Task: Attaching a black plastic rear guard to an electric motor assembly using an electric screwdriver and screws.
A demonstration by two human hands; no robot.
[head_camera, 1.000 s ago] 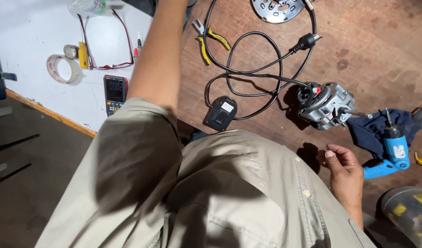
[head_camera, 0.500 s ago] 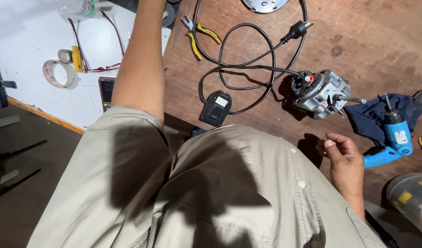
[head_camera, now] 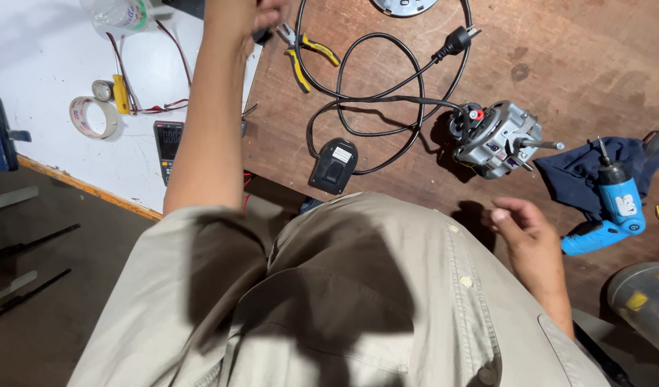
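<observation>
Right now the left hand (head_camera: pixel 266 14) is stretched far across the table (head_camera: pixel 559 57), closed on something small and dark just beside the yellow-handled pliers (head_camera: pixel 304 54); can't tell what it is. Right hand (head_camera: pixel 527 233) hangs loosely curled, gripping nothing, near the grey motor (head_camera: pixel 494 137) w/ its shaft out. Motor sits bare, black cord (head_camera: pixel 372 100) and inline switch (head_camera: pixel 334 166) loose, plug unplugged, so I'd judge work is early/mid. Blue cordless screwdriver (head_camera: pixel 608 208) lies on a dark cloth, untouched. Surface: worn brown wood, next to a white board w/ tape roll (head_camera: pixel 93 117) and meter (head_camera: pixel 168 140). Dark floor below.
</observation>
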